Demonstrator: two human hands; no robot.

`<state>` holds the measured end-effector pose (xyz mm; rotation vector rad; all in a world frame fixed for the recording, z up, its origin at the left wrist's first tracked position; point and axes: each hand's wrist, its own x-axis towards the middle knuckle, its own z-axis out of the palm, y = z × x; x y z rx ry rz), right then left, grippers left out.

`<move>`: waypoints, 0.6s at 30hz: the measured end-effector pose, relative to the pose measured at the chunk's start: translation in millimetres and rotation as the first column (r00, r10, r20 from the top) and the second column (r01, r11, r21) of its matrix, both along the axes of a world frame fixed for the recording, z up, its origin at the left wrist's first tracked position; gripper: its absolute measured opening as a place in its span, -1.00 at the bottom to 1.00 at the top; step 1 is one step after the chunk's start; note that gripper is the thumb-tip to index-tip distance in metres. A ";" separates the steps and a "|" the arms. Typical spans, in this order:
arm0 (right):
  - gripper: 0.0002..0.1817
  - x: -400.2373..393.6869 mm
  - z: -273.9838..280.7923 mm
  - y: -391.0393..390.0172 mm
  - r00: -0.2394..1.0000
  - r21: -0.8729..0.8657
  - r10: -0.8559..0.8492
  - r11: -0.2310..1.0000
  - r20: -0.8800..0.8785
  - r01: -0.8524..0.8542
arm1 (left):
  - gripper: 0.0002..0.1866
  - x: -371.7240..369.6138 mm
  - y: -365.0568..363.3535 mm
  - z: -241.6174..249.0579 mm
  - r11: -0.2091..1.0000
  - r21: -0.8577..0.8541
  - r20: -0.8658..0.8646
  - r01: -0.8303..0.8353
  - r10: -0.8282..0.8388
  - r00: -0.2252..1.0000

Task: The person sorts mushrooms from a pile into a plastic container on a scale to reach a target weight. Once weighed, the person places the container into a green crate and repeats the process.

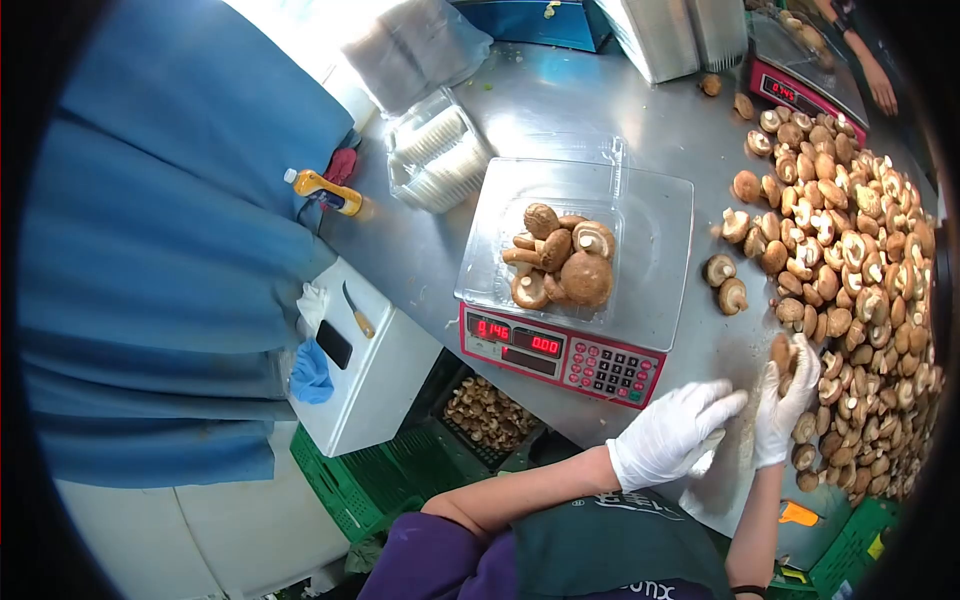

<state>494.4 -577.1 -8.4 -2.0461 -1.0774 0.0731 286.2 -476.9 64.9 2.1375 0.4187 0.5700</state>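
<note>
Both my hands wear white gloves. My right hand (786, 400) holds a brown mushroom (782, 352) beside the left edge of the large mushroom pile (850, 250). My left hand (680, 430) is below the scale's right corner, its fingers apart and pointing toward my right hand, with nothing visible in it. On the red scale (560, 355) rests a clear plastic tray (608, 300) with several mushrooms (586, 278) in it. The scale's display reads 0.146 and 0.00.
Stacked clear trays (436, 150), an orange bottle (328, 192) and a second scale (800, 95) stand around the metal table. Left, a white box (385, 370) bears a knife, a phone and blue cloth. A co-worker's hand (878, 88) is at the top right.
</note>
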 end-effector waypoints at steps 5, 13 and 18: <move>-0.25 -96.5 75.5 28.6 0.397 0.360 0.393 0.919 -0.829 -0.159 | -0.33 -11.9 36.7 29.0 0.932 0.328 0.141 -0.154 0.113 0.984; -0.23 -125.4 105.1 92.1 0.256 0.396 0.435 0.898 -0.863 -0.190 | -0.28 -107.3 129.0 50.0 0.740 0.315 0.170 -0.594 0.572 0.803; -0.55 -135.2 86.3 113.4 0.540 0.225 0.289 0.957 -0.790 -0.183 | -0.32 -143.5 160.1 26.4 0.759 0.445 -0.204 -0.476 0.603 0.771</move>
